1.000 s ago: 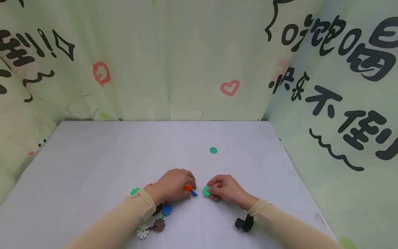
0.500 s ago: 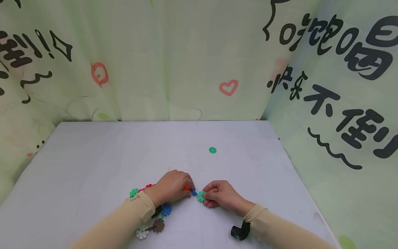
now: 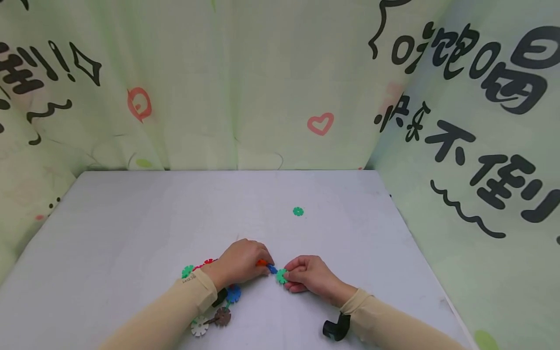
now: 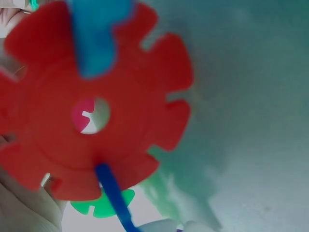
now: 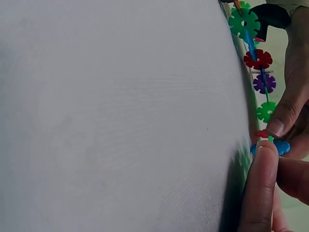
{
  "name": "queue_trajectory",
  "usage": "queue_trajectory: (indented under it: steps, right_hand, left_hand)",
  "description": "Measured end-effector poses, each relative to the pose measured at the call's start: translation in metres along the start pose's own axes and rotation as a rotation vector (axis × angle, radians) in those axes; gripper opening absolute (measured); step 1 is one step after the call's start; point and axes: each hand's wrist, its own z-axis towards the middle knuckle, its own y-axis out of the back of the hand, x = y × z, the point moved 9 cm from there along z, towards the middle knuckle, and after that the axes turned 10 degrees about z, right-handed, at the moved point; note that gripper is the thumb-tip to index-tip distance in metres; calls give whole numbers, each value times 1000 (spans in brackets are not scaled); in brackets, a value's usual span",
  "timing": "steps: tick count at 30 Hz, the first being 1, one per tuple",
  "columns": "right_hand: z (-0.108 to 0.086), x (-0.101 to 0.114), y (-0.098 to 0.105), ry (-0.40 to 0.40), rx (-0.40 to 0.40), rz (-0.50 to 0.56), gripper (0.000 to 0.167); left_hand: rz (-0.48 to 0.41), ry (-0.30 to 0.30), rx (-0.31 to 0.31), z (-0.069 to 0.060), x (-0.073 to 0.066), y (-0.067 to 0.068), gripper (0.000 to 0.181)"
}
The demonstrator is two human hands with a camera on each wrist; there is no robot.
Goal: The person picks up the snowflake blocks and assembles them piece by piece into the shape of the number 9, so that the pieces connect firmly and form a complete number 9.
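Observation:
My left hand (image 3: 245,260) grips the end of a chain of notched plastic snowflake discs, at an orange disc (image 3: 261,263) with a blue disc (image 3: 272,269) beyond it. Between thumb and fingers, my right hand (image 3: 312,274) pinches a green disc (image 3: 281,276) against the blue one. In the right wrist view the blue disc (image 5: 284,147) lies by both sets of fingertips; whether the slots are joined, I cannot tell. A large red disc (image 4: 135,125) with blue pieces slotted into it fills much of the left wrist view. My left forearm and hand hide part of the chain.
Below the left wrist, the chain shows a blue disc (image 3: 234,293), a brown disc (image 3: 222,316) and a white disc (image 3: 200,326). A single green disc (image 3: 298,211) lies farther back on the white table (image 3: 175,209). Printed curtains stand behind and at the sides.
My right hand has moved left and slightly toward me, bringing its green disc up to the blue disc at the chain's end. The left hand has stayed nearly still.

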Motion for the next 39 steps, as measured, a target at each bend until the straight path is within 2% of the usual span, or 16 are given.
queue_trajectory:
  steps: [9,17,24,28,33,39]
  right_hand:
    - [3,3,-5,7,14,-14,16]
    - [6,4,-10,24,-4,3,17]
    - [9,2,-13,22,-17,11,15]
    - [9,5,-13,26,-1,-32,16]
    - [6,8,-11,21,34,-138,20]
    - [11,17,5,44,33,-276,15]
  left_hand:
    - [5,-13,-22,0,1,0,10]
    - [-38,-10,-67,-1,1,1,11]
    - [-40,10,-50,-1,3,-3,14]
    - [-30,0,-42,1,2,0,12]
    - [-6,-12,-20,3,0,0,8]
    - [14,1,14,3,0,-1,7]
